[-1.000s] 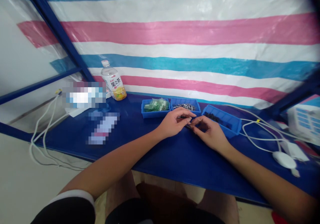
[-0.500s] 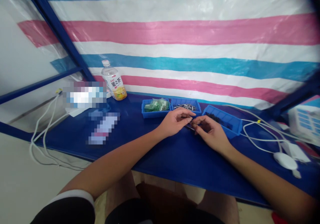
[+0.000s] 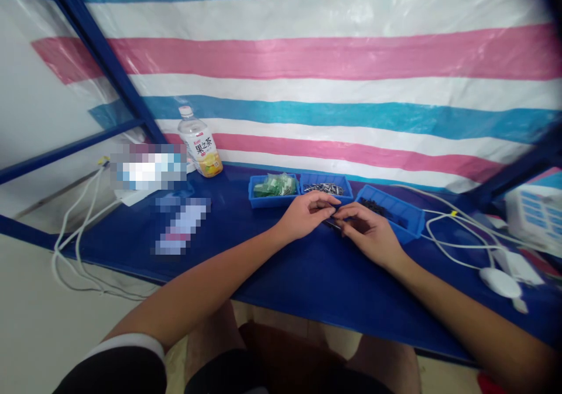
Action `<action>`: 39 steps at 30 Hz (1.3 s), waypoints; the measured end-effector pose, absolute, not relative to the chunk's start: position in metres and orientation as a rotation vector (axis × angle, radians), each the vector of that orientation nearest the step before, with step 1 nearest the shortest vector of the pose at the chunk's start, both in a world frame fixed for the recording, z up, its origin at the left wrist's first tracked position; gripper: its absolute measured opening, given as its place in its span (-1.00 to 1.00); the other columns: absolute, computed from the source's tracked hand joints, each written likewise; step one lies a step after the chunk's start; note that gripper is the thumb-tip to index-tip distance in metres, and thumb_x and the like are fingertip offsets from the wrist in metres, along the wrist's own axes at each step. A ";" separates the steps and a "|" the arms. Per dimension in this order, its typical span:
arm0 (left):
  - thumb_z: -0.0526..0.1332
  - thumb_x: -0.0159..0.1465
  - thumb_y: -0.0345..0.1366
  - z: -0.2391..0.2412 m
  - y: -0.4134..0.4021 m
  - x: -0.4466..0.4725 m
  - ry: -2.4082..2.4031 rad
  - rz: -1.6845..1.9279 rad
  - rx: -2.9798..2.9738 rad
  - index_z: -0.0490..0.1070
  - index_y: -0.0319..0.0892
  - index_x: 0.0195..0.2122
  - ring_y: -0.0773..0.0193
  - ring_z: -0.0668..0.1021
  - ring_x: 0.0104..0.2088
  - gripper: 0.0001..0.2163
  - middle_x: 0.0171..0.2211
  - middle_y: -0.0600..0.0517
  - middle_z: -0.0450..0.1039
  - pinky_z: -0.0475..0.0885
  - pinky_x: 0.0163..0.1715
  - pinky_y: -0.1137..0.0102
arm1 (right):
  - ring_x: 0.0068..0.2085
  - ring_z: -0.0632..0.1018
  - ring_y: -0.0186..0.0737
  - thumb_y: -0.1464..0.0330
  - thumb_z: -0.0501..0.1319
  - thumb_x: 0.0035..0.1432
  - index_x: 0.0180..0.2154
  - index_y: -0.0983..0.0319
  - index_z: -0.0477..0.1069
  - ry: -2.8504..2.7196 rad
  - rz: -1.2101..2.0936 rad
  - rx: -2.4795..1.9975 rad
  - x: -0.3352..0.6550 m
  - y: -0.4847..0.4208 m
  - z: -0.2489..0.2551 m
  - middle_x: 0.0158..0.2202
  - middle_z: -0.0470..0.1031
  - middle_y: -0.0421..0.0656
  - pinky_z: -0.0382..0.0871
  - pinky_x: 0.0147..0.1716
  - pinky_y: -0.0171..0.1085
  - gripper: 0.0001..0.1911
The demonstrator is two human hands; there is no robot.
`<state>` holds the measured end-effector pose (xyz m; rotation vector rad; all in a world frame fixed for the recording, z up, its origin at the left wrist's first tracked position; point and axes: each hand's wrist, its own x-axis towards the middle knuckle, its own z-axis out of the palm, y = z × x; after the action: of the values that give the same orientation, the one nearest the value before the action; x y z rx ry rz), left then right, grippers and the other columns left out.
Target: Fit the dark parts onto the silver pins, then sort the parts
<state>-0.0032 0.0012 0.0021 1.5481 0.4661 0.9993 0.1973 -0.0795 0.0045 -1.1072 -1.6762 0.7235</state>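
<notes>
My left hand [image 3: 307, 213] and my right hand [image 3: 367, 230] meet over the blue table, their fingertips pinched close together. Between them is a small, thin, dark piece [image 3: 332, 224] with a shiny edge; the fingers cover most of it, so its kind cannot be made out. Just behind my hands stands a blue bin [image 3: 350, 190] of small silvery metal parts. To its left, another blue bin [image 3: 274, 202] contains green parts and clear plastic. A third blue bin [image 3: 408, 218], behind my right hand, carries small black parts [image 3: 373, 206].
A drink bottle [image 3: 202, 148] stands at the back left, near a blurred-out bright object [image 3: 149, 168] and a blurred-out flat item [image 3: 182, 230]. White cables [image 3: 439, 236] and a white round device [image 3: 500, 283] lie on the right. A striped plastic sheet [image 3: 307, 57] hangs behind the table.
Both hands stay in nearly the same place. The right fingers have shifted slightly closer to the left ones around the small piece.
</notes>
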 end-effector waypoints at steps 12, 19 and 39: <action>0.37 0.37 -0.39 -0.005 -0.001 0.000 0.480 0.898 1.504 0.58 -0.28 0.03 0.21 0.73 -0.14 -0.78 -0.09 -0.17 0.68 0.66 -0.04 0.25 | -0.09 0.62 -0.02 0.17 0.30 0.42 -0.07 0.07 0.58 -1.629 0.439 -1.180 0.197 -0.083 0.011 -0.09 0.61 -0.05 0.60 -0.20 -0.08 -0.83; 0.25 0.49 -0.22 0.008 -0.011 -0.008 0.646 0.820 1.789 0.53 -0.22 0.20 0.28 0.71 -0.40 -0.67 -0.24 -0.11 0.72 0.64 -0.28 0.35 | -0.23 0.63 -0.08 0.17 0.30 0.41 -0.08 0.10 0.61 -1.678 0.306 -1.282 0.202 -0.080 0.011 -0.12 0.65 -0.07 0.57 -0.26 -0.08 -0.81; 0.37 0.30 -0.50 0.005 -0.003 -0.007 0.593 1.058 1.685 0.59 -0.23 -0.10 0.16 0.76 -0.07 -0.83 -0.12 -0.12 0.73 0.64 0.09 0.21 | -0.16 0.69 -0.02 0.19 0.31 0.40 -0.04 0.09 0.59 -1.677 0.407 -1.318 0.198 -0.081 0.006 -0.05 0.68 -0.06 0.62 -0.22 -0.08 -0.81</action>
<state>-0.0069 -0.0031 0.0046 1.6854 0.5935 1.0577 0.1981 -0.0812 0.0060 -1.3175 -1.6770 0.4074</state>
